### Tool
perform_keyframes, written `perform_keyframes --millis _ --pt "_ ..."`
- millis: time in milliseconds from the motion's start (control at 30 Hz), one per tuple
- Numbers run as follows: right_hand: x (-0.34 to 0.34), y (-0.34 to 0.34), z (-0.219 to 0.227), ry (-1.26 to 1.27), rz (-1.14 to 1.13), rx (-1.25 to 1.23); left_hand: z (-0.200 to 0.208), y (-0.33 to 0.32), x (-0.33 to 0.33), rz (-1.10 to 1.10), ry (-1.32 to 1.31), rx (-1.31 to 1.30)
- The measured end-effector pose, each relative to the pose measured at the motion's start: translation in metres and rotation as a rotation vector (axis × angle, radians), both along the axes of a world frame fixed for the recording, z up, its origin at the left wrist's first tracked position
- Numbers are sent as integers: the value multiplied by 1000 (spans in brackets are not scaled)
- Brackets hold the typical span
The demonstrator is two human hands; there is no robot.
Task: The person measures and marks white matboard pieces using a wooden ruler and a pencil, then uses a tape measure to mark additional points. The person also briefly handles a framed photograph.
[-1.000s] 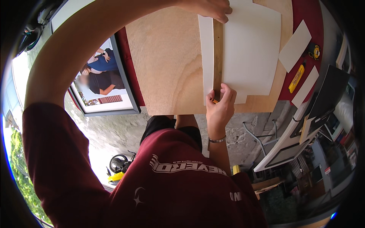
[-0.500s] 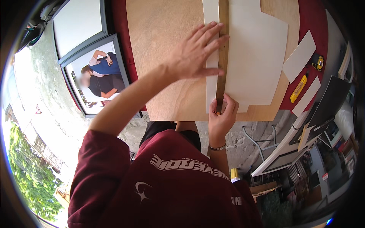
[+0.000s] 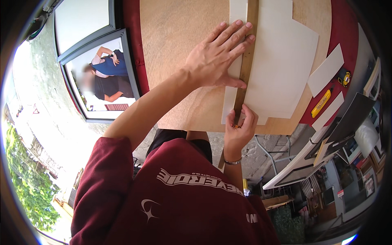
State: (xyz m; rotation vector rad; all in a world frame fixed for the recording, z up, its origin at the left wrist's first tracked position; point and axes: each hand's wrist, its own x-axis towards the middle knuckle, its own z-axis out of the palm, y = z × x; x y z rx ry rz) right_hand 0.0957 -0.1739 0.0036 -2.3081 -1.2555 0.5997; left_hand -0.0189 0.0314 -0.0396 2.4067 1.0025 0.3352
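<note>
My left hand (image 3: 222,55) lies with its fingers spread over a long brown straightedge (image 3: 247,65) and the narrow white strip (image 3: 239,9) at its left. Its fingertips and thumb press on the straightedge. At the near end of the bar, my right hand (image 3: 240,127) is closed in a pinch. A bit of orange shows between those fingers, but the rest of what they hold is hidden. Under the straightedge is a large white sheet (image 3: 281,61) with stepped corners. The sheet rests on a plywood board (image 3: 169,36).
On the red table cover at the right lie a yellow utility knife (image 3: 321,103), a tape measure (image 3: 344,76) and white offcuts (image 3: 326,70). A dark-framed photo (image 3: 131,69) stands at the left. White and black panels (image 3: 347,116) lean at the lower right.
The view has shifted slightly, so the board appears further right. My left fingers are spread wider on the straightedge. My right hand stays pinched at its near end.
</note>
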Motion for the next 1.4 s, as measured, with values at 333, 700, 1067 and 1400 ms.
perform_keyframes --millis 333,700,1067,1400 --pt "1 -3 0 12 9 6 1 0 0 -9 -6 -1" --pt "4 -7 -2 -9 39 -18 -4 0 1 -12 -16 129" --pt "5 -10 -2 14 19 11 -5 0 1 -95 45 27" --pt "113 14 29 219 -177 494 -3 -2 -1 -22 4 104"
